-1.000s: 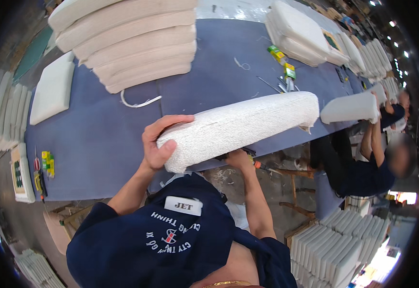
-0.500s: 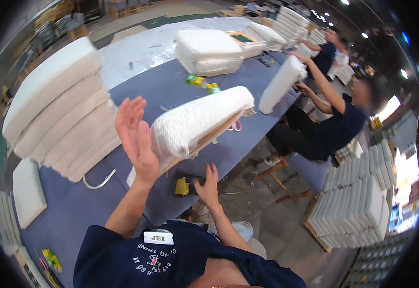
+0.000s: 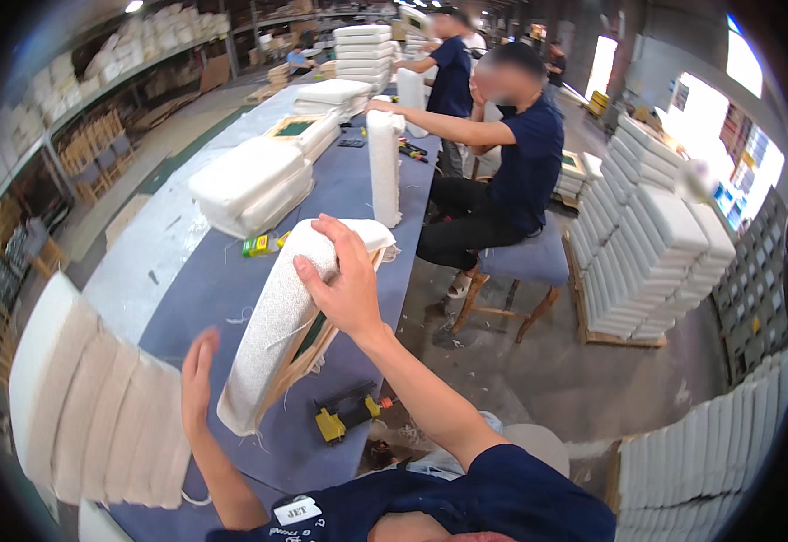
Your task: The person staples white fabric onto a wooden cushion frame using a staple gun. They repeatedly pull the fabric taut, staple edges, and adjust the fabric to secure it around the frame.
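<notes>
Right hand (image 3: 344, 275) on the white cushion (image 3: 272, 339), thumb and fingers spread across its upper end, and that's the one hold here! Left hand (image 3: 197, 375) hangs free, fingers loosely extended, blurred, nothing in its grasp. And here's the danger: the cushion stands tilted on its edge on the bench (image 3: 394, 294), so if that single hold slips, it could topple toward the yellow-and-black staple gun (image 3: 344, 414), lying close to the bench's edge; a knock might send the tool over. Loose threads trailing off the fabric could snag, too. Placement, then: the cushion sits directly under the right hand, sloping down from it toward the wearer, and just right of the left hand, a gap between them.
</notes>
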`<state>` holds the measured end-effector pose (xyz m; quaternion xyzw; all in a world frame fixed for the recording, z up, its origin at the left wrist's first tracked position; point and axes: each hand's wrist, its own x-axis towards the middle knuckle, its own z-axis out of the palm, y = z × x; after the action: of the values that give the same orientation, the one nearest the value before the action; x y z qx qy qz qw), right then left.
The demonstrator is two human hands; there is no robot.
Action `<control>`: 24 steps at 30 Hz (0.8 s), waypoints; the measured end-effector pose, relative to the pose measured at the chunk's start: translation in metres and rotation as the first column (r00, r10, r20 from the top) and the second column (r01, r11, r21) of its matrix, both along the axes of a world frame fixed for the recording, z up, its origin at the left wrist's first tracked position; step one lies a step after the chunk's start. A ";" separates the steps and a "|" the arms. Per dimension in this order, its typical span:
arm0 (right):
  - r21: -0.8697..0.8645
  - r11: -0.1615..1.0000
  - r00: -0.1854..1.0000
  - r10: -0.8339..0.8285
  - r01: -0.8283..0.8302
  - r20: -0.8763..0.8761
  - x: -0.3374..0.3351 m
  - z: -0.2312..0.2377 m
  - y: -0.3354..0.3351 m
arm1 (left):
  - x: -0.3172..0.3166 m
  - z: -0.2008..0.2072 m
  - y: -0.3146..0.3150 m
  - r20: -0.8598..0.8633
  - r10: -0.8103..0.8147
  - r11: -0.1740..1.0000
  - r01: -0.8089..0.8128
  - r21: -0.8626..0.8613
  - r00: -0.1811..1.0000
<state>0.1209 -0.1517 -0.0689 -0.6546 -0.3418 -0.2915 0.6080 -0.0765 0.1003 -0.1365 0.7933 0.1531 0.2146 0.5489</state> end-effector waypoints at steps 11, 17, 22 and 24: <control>0.167 0.986 0.996 -0.026 0.012 0.083 -0.016 -0.020 -0.007 | -0.071 -0.276 -0.005 -0.060 0.326 0.222 -0.138 -0.965 0.944; 0.197 0.980 0.994 0.018 -0.038 0.103 -0.091 -0.045 -0.019 | -0.047 -0.248 -0.029 0.484 0.330 0.407 0.340 -0.848 0.811; 0.307 0.935 0.980 0.196 -0.176 -0.038 -0.090 -0.027 -0.009 | -0.121 -0.229 0.056 0.477 0.314 0.750 0.093 -0.654 0.821; 0.421 0.896 0.932 0.266 -0.145 -0.245 -0.086 -0.034 0.000 | -0.148 -0.160 0.085 0.490 0.338 0.703 0.130 -0.699 0.804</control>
<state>0.0345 -0.1516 -0.1026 -0.5139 -0.2490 -0.1864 0.7995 -0.2244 0.1855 -0.2962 0.4061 0.0935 0.4050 0.8139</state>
